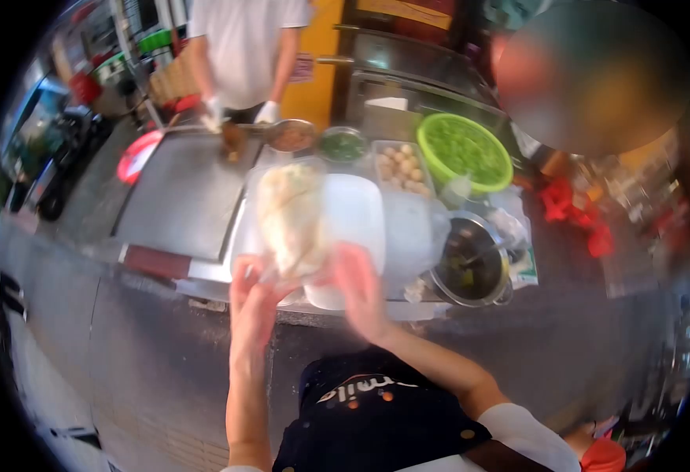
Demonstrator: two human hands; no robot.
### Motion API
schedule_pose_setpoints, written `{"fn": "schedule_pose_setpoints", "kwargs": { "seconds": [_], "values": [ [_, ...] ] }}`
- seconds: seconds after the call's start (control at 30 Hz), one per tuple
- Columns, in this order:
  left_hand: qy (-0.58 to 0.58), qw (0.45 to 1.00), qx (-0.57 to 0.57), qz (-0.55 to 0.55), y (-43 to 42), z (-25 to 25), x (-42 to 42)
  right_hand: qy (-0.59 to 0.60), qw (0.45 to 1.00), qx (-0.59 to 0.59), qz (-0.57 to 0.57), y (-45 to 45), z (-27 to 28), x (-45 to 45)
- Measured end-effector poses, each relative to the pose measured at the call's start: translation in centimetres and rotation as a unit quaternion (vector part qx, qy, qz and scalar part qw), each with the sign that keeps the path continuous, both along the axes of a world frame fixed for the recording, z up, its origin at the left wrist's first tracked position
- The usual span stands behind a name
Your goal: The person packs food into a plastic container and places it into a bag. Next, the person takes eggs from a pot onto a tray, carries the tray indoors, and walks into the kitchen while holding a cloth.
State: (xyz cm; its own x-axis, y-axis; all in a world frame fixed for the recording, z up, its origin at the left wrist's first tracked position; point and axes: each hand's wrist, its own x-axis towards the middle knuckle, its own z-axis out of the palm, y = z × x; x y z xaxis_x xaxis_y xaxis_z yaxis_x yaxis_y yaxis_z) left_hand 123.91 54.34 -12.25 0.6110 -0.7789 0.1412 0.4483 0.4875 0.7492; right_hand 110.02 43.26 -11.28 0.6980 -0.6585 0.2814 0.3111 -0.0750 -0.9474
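A clear plastic bag (291, 216) filled with a pale, doughy-looking mass is held up in front of me, over the white trays at the counter's near edge. Motion blurs it, so its contents are hard to make out. My left hand (252, 297) has its fingers closed on the bag's lower left edge. At the lower right, my right hand (359, 287) grips the same end, its fingertips smeared by movement. Under and beside the bag lies a white plastic tray (354, 212).
A flat metal griddle (180, 193) lies left. Behind it stands a person in a white shirt (247, 47) wearing gloves. Bowls of filling (291, 137) and chopped greens (342, 145), eggs (400, 167), a green basin (510, 177) and a metal pot (471, 295) stand right.
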Motion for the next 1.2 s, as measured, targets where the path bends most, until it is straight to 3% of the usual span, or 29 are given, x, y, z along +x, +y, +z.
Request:
{"fn": "schedule_pose_setpoints", "kwargs": {
  "seconds": [0.03,0.13,0.23,0.3,0.47,0.57,0.63,0.7,0.8,0.9,0.93,1.13,1.2],
  "values": [
    [0.008,1.000,0.023,0.002,-0.6,0.7,0.0,0.010,0.999,-0.030,-0.035,-0.5,0.0,0.0],
    [0.012,0.998,-0.050,-0.045,-1.9,0.8,0.1,0.006,0.990,-0.127,-0.068,-1.9,0.8,-0.7],
    [0.135,0.977,-0.124,-0.109,-4.1,1.3,0.6,-0.008,1.000,-0.021,-0.009,-2.7,2.1,-0.7],
    [0.252,0.937,-0.148,-0.189,-5.7,2.2,0.9,-0.030,0.999,-0.024,0.028,-3.3,1.7,-1.2],
    [0.281,0.940,-0.100,-0.166,-9.4,1.6,-2.2,-0.029,0.998,0.024,0.051,-5.1,1.4,-4.7],
    [0.267,0.943,-0.117,-0.157,-10.3,2.2,-4.1,0.059,0.988,-0.114,-0.089,-10.1,1.2,-9.5],
    [0.253,0.950,-0.120,-0.140,-11.6,2.7,-5.1,0.122,0.957,-0.081,-0.249,-16.8,-1.5,-12.6],
    [0.233,0.961,-0.101,-0.111,-13.3,2.6,-6.2,0.236,0.865,-0.241,-0.370,-23.8,-5.1,-15.5],
    [0.247,0.953,-0.131,-0.119,-16.9,3.3,-9.5,0.341,0.796,-0.308,-0.394,-31.6,-9.4,-16.9],
    [0.269,0.945,-0.134,-0.126,-19.8,2.8,-12.7,0.401,0.795,-0.314,-0.331,-35.8,-11.7,-15.1],
    [0.279,0.951,-0.094,-0.095,-20.8,2.5,-13.5,0.381,0.808,-0.306,-0.328,-36.8,-12.5,-14.2],
    [0.311,0.938,-0.110,-0.109,-23.3,0.9,-17.4,0.253,0.920,-0.181,-0.237,-38.1,-10.7,-12.9],
    [0.331,0.935,-0.096,-0.088,-23.3,0.9,-18.2,0.190,0.923,-0.210,-0.259,-38.3,-9.7,-13.3]
  ]
}}
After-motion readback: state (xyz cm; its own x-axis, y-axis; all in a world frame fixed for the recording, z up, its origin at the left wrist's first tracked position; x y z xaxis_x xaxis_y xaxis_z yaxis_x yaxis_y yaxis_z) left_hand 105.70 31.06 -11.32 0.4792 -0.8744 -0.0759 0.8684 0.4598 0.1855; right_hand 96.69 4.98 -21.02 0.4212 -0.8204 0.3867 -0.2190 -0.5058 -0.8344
